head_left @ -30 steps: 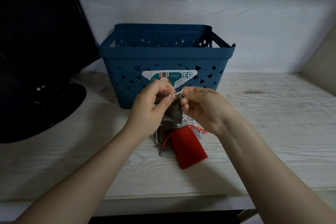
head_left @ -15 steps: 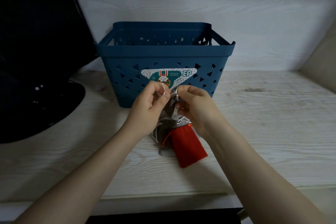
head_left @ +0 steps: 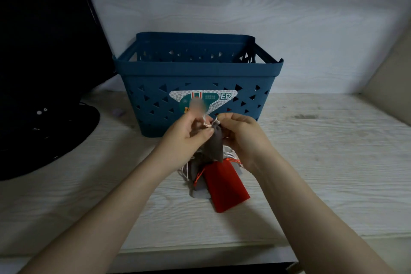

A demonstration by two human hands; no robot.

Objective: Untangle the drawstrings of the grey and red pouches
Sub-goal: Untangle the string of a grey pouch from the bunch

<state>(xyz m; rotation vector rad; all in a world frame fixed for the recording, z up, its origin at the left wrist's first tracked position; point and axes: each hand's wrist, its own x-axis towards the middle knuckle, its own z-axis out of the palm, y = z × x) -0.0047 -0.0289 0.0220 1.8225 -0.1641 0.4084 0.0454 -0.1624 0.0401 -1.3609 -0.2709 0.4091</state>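
A grey pouch hangs lifted between my hands in front of the basket. My left hand pinches its pale drawstring at the top. On the other side of the pouch mouth, my right hand pinches the same cord. Below them the red pouch lies flat on the wooden tabletop with its orange-red cord trailing to the left. More grey fabric and pale cords lie bunched beside the red pouch, partly hidden by my wrists.
A dark blue plastic basket with triangular holes stands right behind my hands, against the pale wall. A black monitor with its round base fills the left. A beige panel rises at the far right. The table's front edge runs below my forearms.
Both hands kept working the pale cord at the grey pouch's mouth, and the pouch now hangs longer between them. The red pouch has stayed on the table.
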